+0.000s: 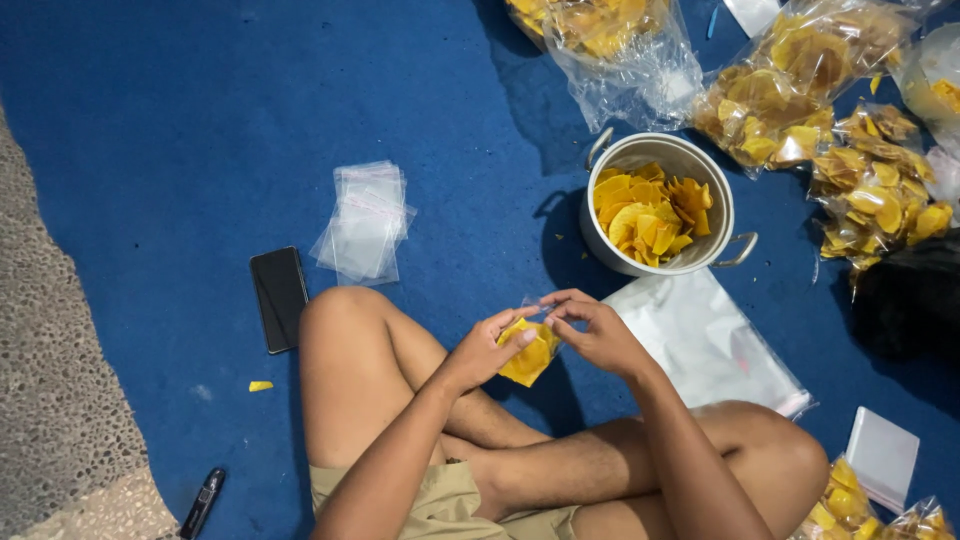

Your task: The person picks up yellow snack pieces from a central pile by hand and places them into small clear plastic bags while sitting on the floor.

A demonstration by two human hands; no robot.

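I sit cross-legged on a blue mat. My left hand and my right hand together pinch the top edge of a small clear bag of yellow chips, held just above my shins. A metal pot with two handles stands beyond my hands, part full of yellow chips. A stack of empty small clear bags lies to the left of the pot.
A black phone lies by my left knee. A large flat clear bag lies under my right forearm. Several filled chip bags crowd the top right and bottom right. A loose chip and a dark pen-like object lie at left.
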